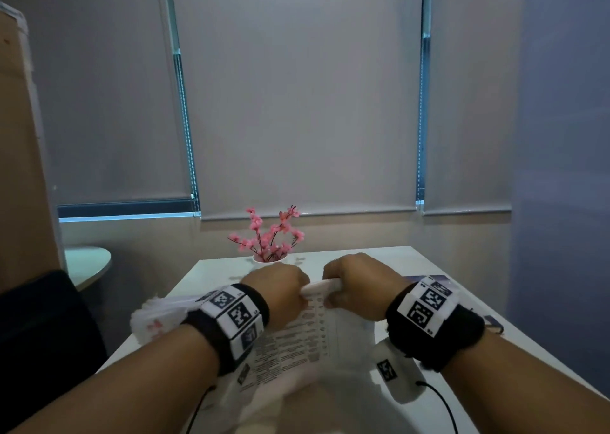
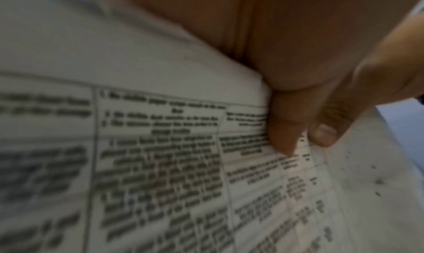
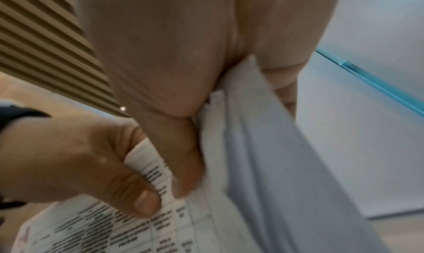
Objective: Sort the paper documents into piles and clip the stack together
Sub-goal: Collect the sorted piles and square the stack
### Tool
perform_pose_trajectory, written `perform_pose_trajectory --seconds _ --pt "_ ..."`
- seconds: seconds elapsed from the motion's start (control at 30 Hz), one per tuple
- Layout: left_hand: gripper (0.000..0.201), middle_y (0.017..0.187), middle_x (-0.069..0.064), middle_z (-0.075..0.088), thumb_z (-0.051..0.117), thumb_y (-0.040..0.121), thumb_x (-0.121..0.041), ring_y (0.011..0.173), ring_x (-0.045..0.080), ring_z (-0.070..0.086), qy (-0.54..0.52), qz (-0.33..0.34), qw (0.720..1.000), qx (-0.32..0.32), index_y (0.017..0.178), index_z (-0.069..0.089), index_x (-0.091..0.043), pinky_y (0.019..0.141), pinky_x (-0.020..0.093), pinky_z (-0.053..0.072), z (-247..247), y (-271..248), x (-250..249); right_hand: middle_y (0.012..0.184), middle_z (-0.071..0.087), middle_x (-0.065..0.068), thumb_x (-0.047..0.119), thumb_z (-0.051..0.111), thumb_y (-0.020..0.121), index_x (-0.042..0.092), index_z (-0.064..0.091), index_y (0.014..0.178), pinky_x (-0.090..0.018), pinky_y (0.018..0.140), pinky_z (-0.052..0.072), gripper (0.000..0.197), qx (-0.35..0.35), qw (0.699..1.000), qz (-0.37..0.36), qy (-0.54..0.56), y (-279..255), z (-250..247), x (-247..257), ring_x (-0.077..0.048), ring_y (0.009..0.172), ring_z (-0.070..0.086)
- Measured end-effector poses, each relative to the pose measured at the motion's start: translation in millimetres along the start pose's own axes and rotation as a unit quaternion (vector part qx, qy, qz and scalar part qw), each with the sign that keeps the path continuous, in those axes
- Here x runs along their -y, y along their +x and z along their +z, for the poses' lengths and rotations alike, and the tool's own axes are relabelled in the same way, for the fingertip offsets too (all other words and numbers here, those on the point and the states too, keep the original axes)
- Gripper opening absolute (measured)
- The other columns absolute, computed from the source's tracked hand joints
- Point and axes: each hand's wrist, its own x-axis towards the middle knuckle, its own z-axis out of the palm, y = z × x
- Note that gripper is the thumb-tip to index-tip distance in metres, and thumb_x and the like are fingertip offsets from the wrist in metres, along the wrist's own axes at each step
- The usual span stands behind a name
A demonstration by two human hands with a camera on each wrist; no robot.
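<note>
My left hand and right hand both pinch the far edge of the paper stack, thumbs on the printed top sheet and fingers curled behind, holding it above the near middle of the white surface. From the head view I see only knuckles; the left wrist view shows a thumb pressed onto the table of text, and the right wrist view shows blank sheets fanned behind the printed one. Beyond the hands stands a pot of pink flowers, with more papers at the surface's left edge.
</note>
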Motion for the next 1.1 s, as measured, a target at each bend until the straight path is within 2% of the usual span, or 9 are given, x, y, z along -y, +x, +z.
perform_pose_trajectory --seconds 0.17,0.27,0.37,0.47,0.57,0.63,0.7,0.9,1.1 --pt "0.020 0.069 -0.008 0.064 0.067 0.093 -0.027 0.065 0.011 0.060 -0.165 0.002 0.980 -0.109 0.074 0.070 -0.028 0.068 0.027 0.046 -28 -21 30 0.078 0.068 0.001 0.041 0.079 0.067 0.017 0.064 0.081 -0.035 0.065 0.051 0.031 -0.145 0.951 0.029 0.273 -1 1 -27 -0.014 0.073 0.064" --pt "0.013 0.074 0.002 0.074 0.070 0.091 -0.021 0.070 0.020 0.070 -0.283 0.004 0.944 -0.167 0.079 0.077 -0.022 0.072 0.037 0.057 -40 -32 51 0.069 0.064 0.002 0.040 0.074 0.068 0.016 0.061 0.071 -0.032 0.059 0.050 0.028 -0.174 0.911 0.053 0.369 -2 7 -35 -0.011 0.063 0.061" --pt "0.013 0.079 0.005 0.078 0.071 0.091 -0.015 0.076 0.027 0.075 -0.362 -0.011 0.910 -0.204 0.081 0.079 -0.018 0.080 0.049 0.060 -33 -39 63 0.074 0.066 -0.001 0.027 0.076 0.065 0.010 0.063 0.078 -0.032 0.060 0.053 0.025 -0.190 0.883 0.056 0.426 1 11 -33 -0.013 0.066 0.063" --pt "0.025 0.078 0.002 0.079 0.071 0.091 -0.011 0.074 0.024 0.077 -0.453 -0.043 0.858 -0.238 0.075 0.081 -0.029 0.081 0.050 0.061 -15 -41 74 0.091 0.069 -0.012 0.009 0.076 0.066 0.009 0.062 0.095 -0.047 0.074 0.059 0.032 -0.224 0.810 0.079 0.537 3 23 -30 -0.026 0.082 0.068" --pt "0.028 0.080 0.002 0.080 0.070 0.091 -0.008 0.075 0.021 0.077 -0.535 -0.074 0.792 -0.284 0.074 0.081 -0.027 0.084 0.051 0.060 2 -38 81 0.112 0.069 -0.025 -0.006 0.065 0.081 0.002 0.060 0.112 -0.060 0.089 0.052 0.032 -0.165 0.713 0.095 0.674 2 45 -15 -0.043 0.100 0.067" --pt "0.020 0.085 0.003 0.080 0.067 0.093 -0.009 0.081 0.022 0.077 -0.582 -0.103 0.747 -0.305 0.080 0.079 -0.019 0.088 0.049 0.058 14 -38 79 0.110 0.071 -0.021 0.003 0.064 0.086 0.004 0.065 0.112 -0.058 0.092 0.052 0.026 -0.138 0.723 0.101 0.669 2 61 -2 -0.040 0.101 0.068" --pt "0.017 0.088 0.007 0.080 0.065 0.096 -0.013 0.088 0.030 0.076 -0.603 -0.125 0.715 -0.330 0.084 0.076 -0.020 0.089 0.050 0.057 25 -38 70 0.103 0.074 -0.012 0.019 0.069 0.084 0.012 0.068 0.107 -0.056 0.090 0.054 0.024 -0.176 0.767 0.108 0.607 4 68 14 -0.034 0.097 0.070" --pt "0.024 0.102 -0.002 0.070 0.068 0.085 -0.021 0.097 0.022 0.068 -0.622 -0.118 0.670 -0.389 0.098 0.055 -0.037 0.086 0.046 0.056 28 -24 50 0.089 0.072 -0.003 0.033 0.065 0.084 0.022 0.058 0.091 -0.052 0.072 0.058 0.015 -0.286 0.817 0.107 0.489 23 60 42 -0.024 0.082 0.070" --pt "0.013 0.095 0.008 0.070 0.054 0.092 0.002 0.097 0.035 0.067 -0.631 -0.157 0.700 -0.295 0.097 0.060 -0.009 0.071 0.035 0.048 66 -25 70 0.098 0.069 -0.009 0.011 0.061 0.077 0.017 0.056 0.100 -0.053 0.074 0.059 0.025 -0.211 0.825 0.187 0.491 5 75 22 -0.025 0.086 0.069"
